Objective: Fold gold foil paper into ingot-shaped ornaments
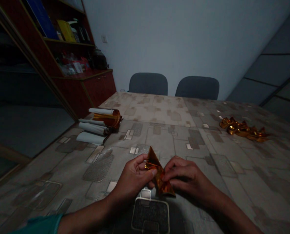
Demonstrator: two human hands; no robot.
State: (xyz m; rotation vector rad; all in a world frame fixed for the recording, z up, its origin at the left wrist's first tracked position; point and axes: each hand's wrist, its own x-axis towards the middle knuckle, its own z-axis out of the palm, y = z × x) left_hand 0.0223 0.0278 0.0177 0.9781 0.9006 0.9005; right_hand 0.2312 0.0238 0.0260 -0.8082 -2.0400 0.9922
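Observation:
My left hand (132,175) and my right hand (184,174) both pinch a folded piece of gold foil (158,174) above the table near its front edge. The foil forms a pointed, triangular shape, with its tip up. My fingers hide its middle. At the far right lies a row of crumpled or folded gold foil pieces (242,130). Left of centre are white paper rolls (92,128) and a roll of gold foil (108,117), out of reach of both hands.
A patterned grey-beige tablecloth (174,146) covers the table. Two dark grey chairs (148,84) stand behind its far edge. A dark red wooden shelf unit (83,81) holding books and boxes stands at the back left.

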